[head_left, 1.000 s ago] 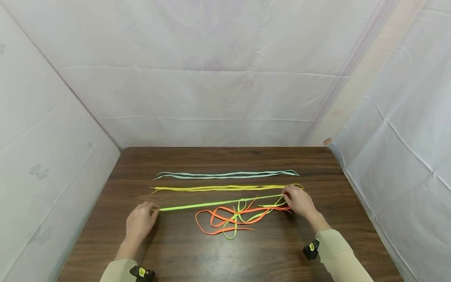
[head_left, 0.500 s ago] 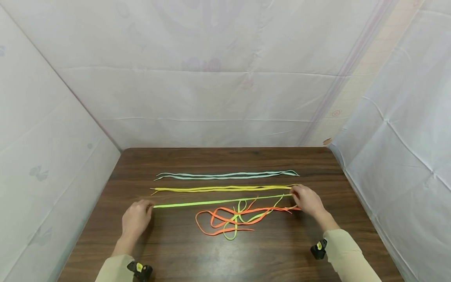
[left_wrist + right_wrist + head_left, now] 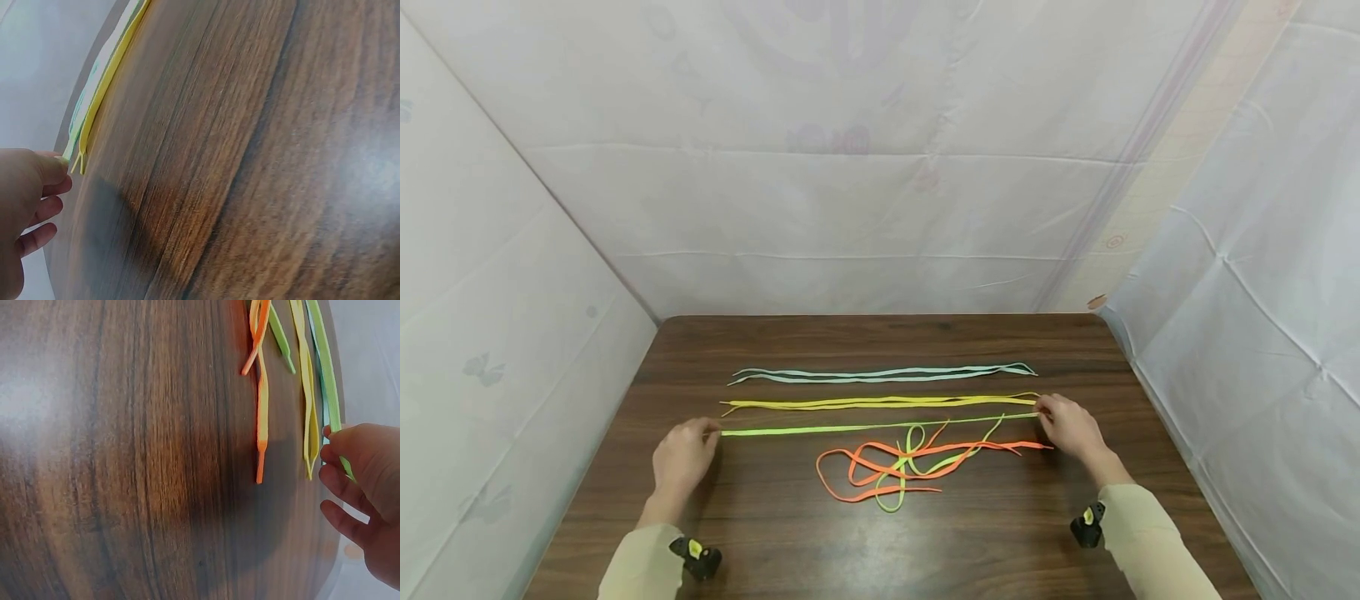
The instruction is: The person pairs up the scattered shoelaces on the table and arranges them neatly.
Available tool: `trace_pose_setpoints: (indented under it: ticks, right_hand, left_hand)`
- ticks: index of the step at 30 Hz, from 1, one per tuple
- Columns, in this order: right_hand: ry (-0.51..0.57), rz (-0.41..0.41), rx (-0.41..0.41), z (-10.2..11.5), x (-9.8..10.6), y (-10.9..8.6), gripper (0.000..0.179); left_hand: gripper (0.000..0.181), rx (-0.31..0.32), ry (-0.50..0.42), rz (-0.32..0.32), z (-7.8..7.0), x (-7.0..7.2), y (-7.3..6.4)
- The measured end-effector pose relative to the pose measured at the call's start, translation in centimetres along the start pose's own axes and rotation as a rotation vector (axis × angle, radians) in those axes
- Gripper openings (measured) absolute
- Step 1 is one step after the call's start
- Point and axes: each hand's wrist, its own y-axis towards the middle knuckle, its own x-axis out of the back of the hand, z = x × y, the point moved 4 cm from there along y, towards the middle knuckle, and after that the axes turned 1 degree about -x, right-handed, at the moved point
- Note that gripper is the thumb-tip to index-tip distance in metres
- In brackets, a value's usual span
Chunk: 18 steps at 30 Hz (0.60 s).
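Note:
A flat green shoelace is stretched straight, left to right, between my two hands. My left hand pinches its left end between thumb and forefinger, with the other fingers loosely bent in the left wrist view. At the other end, my right hand pinches the lace near its tip, and a short tail shows under the thumb. Just beyond lies a pair of yellow shoelaces, side by side. Nearer to me, an orange shoelace lies in loose loops, tangled with another green shoelace.
Farther back, a pair of pale blue shoelaces lies roughly parallel to the yellow ones. Everything is on a dark wood-grain table. White sheeting closes off the back and both sides.
Both hands have spread apart, the left one leftward and slightly away, the right one rightward. The green lace between them is longer and more level. One orange lace end near the right hand shifted right.

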Motion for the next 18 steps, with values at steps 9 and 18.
trace_pose_setpoints:
  ticks: [9,18]
  right_hand:
    - [-0.006,0.005,-0.070,-1.2,-0.2,0.4,0.009]
    - [-0.001,0.026,-0.122,-1.7,-0.5,1.0,0.011]
  left_hand:
    - [0.009,0.083,0.010,0.082,0.9,-0.7,1.2]
    - [0.008,0.126,-0.001,0.140,1.1,-1.5,1.9]
